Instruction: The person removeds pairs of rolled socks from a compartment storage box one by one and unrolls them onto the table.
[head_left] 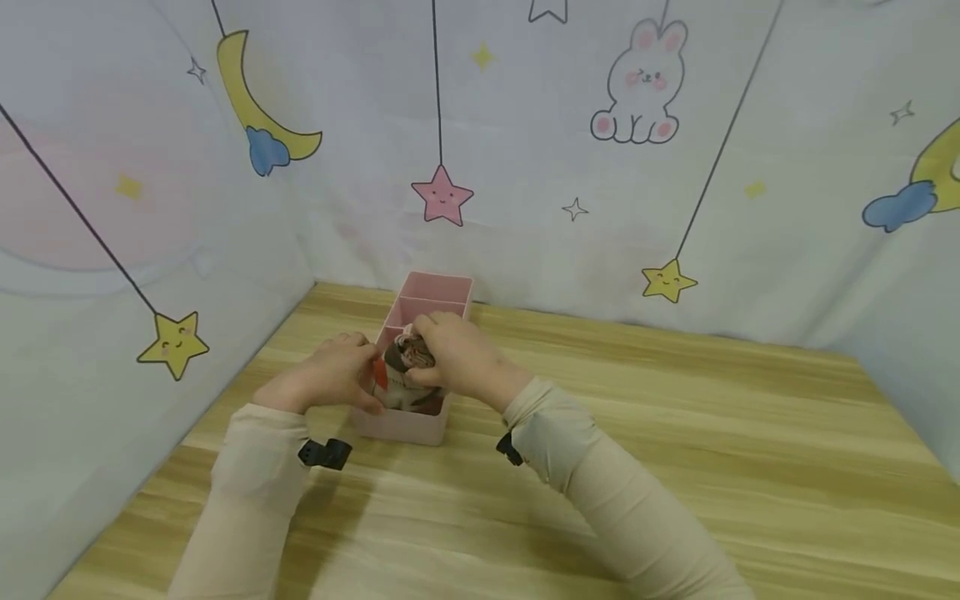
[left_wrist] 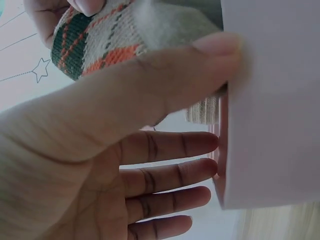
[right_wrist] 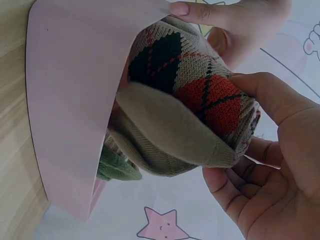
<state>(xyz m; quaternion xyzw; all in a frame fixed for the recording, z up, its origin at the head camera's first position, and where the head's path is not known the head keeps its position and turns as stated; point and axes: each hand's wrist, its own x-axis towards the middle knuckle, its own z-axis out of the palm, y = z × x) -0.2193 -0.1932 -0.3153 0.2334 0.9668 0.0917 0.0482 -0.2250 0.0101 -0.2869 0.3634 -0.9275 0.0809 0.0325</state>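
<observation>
A pink divided storage box stands on the table, its compartments in a row running away from me. My right hand pinches a folded argyle sock at one end, thumb on one side and fingertips on the other. The sock is beige knit with dark green and orange diamonds, and its other end sits inside the nearest compartment. At the box's near left corner is my left hand, fingers straight and thumb stretched across to the box's end wall. A green knit piece shows beneath the sock.
The wood-grain table extends to the right of the box. Behind it hangs a pale cloth printed with stars, moons and a rabbit. Thin dividers cross the box toward its far end.
</observation>
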